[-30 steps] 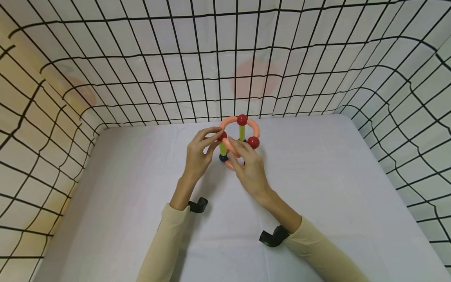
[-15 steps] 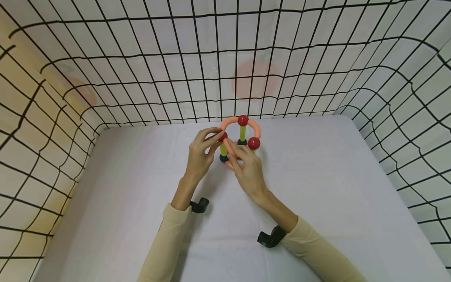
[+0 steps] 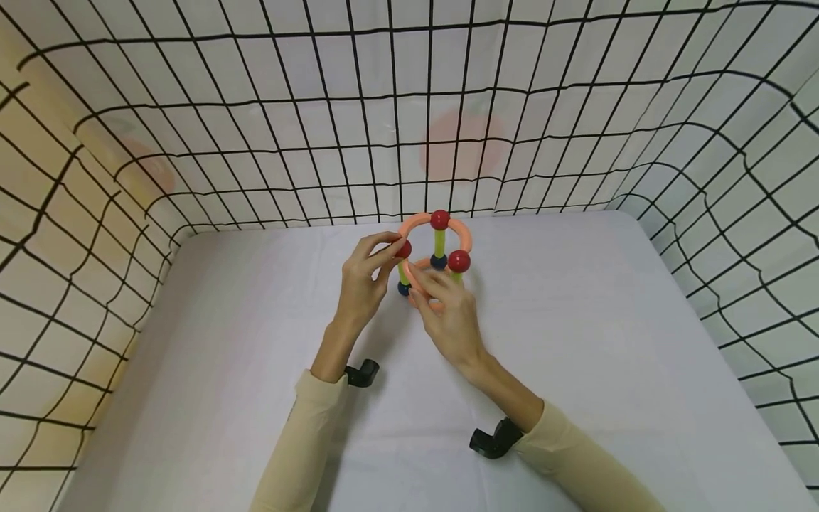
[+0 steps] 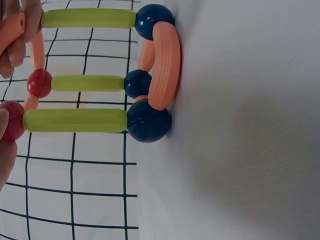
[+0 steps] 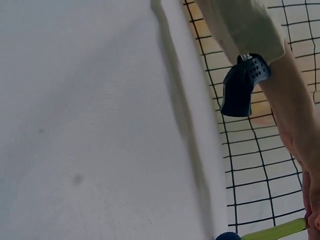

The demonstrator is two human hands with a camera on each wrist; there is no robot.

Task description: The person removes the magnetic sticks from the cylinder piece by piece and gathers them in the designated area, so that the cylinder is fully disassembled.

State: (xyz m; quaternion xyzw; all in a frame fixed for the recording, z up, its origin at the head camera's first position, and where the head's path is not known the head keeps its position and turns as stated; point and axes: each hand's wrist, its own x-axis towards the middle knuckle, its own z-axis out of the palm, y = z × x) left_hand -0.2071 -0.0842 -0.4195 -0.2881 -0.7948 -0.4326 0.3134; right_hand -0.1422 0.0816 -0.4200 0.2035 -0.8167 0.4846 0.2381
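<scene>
A small frame of balls and rods stands on the white-covered table, with red balls on top, dark blue balls [image 4: 149,121] below and yellow-green upright rods [image 4: 75,120] between them. My left hand [image 3: 362,283] pinches the front-left red ball [image 3: 404,249] between thumb and fingers. With its thumb and fingers, my right hand [image 3: 454,320] holds an orange curved rod [image 3: 413,279]. One hollow end of that rod shows free in the left wrist view, apart from the pinched ball. Other orange curved rods [image 3: 462,235] join the back red ball [image 3: 439,220] to its neighbours.
Black wire mesh [image 3: 397,142] rises behind the frame and along both sides. White cloth [image 3: 608,341] covers the table. A black wrist-worn camera [image 3: 495,437] juts from the right sleeve, another [image 3: 362,372] from the left.
My right hand has shifted slightly down and left. The near end of its curved rod has dropped away from the front-left red ball. My left hand keeps its pinch.
</scene>
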